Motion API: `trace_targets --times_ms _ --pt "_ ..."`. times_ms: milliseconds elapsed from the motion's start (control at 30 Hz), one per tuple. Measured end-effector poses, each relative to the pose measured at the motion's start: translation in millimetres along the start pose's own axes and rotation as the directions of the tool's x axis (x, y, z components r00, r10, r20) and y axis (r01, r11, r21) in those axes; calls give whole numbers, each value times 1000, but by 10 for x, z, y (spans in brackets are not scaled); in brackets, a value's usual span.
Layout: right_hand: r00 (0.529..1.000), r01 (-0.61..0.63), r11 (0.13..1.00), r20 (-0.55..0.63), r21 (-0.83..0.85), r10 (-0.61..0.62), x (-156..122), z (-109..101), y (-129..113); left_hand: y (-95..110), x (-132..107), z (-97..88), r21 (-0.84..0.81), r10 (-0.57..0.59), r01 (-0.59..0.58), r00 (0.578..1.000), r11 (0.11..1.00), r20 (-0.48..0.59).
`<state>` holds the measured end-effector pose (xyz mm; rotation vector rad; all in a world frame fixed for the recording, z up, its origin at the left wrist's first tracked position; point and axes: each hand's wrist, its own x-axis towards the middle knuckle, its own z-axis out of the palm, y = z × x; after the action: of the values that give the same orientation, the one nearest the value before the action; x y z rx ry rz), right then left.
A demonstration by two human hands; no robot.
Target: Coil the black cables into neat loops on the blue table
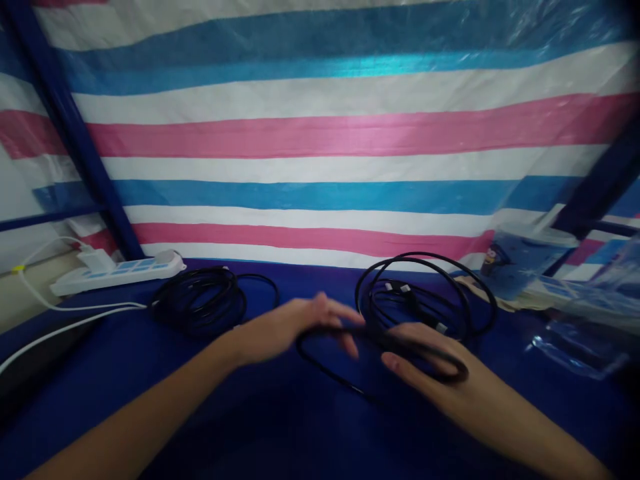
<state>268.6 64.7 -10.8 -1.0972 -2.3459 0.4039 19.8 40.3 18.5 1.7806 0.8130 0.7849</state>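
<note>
A black cable (320, 360) loops low over the blue table between my two hands. My left hand (295, 327) reaches in from the left, its fingers blurred by motion against the top of the loop. My right hand (425, 367) comes from the right with the loop's far end wrapped around its fingers. Just behind the hands lies a second black cable (450, 280) in loose rings, its silver plugs (405, 290) showing inside the ring.
A tight coil of black cable (200, 303) lies at the left. A white power strip (117, 270) with white cords sits at the far left. Clear plastic bags (575, 333) and a blue package (520, 260) lie at the right. A striped tarp (320, 133) hangs behind.
</note>
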Motion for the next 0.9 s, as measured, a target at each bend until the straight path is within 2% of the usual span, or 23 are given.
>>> trace_targets --times_ms 33,67,100,133,200,233,267,300,333,367,433,467,533,567,600,667,700,733,767,833,900 --pt "998 47 999 36 12 -47 -55 -4 -7 56 -80 158 -40 41 -35 983 999 181" --pt "993 90 996 69 11 -91 -119 -1 -14 94 -165 293 5 44 -48 948 999 316" --pt "987 126 992 99 -2 -125 -197 8 -19 110 -249 403 132 6 -64 917 989 399" --pt "981 152 988 129 -21 -148 -292 22 -20 101 -330 485 313 -55 -88 905 946 421" --pt "959 177 983 232 -52 -161 -536 39 -9 5 -475 547 677 -162 -104 934 729 317" --pt "946 181 982 284 -59 -158 -675 33 2 -76 -539 517 794 -161 -89 960 602 230" --pt "935 174 983 324 -62 -145 -814 8 16 -168 -600 447 861 -148 -57 977 506 152" --pt "934 154 986 337 -66 -123 -940 -39 31 -262 -659 338 893 -118 -18 990 449 79" --pt "946 120 990 311 -74 -92 -1039 -109 47 -348 -720 199 914 -57 40 998 403 -19" --pt "972 66 994 232 -92 -43 -1097 -199 65 -416 -780 42 917 -15 112 993 384 -115" --pt "999 -36 993 -23 -112 33 -1059 -415 119 -470 -885 -264 863 -14 296 948 409 -318" --pt "987 -60 991 -158 -120 40 -961 -520 159 -450 -918 -387 830 -43 344 931 440 -362" --pt "953 -109 984 -297 -141 63 -652 -661 269 -337 -914 -519 748 -55 455 868 483 -493" --pt "940 -153 981 -325 -123 106 -470 -677 329 -260 -868 -521 697 -41 504 824 510 -565" --pt "949 -190 979 -270 -71 165 -291 -648 384 -183 -792 -482 634 -21 540 770 553 -638" --pt "971 -234 972 -39 13 235 4 -459 438 -68 -566 -306 491 -1 534 678 688 -735" --pt "968 -246 968 62 37 244 102 -316 423 -42 -427 -190 425 2 466 671 776 -741" --pt "968 -198 980 160 22 192 164 -159 379 -40 -283 -70 398 38 378 684 836 -728" --pt "972 -96 994 209 -51 105 194 -5 311 -59 -143 45 435 106 308 703 846 -703" --pt "975 39 975 221 -218 10 189 236 143 -142 92 219 564 191 247 773 788 -605" --pt "971 87 962 237 -259 -24 156 320 4 -234 229 278 654 178 303 807 693 -563"
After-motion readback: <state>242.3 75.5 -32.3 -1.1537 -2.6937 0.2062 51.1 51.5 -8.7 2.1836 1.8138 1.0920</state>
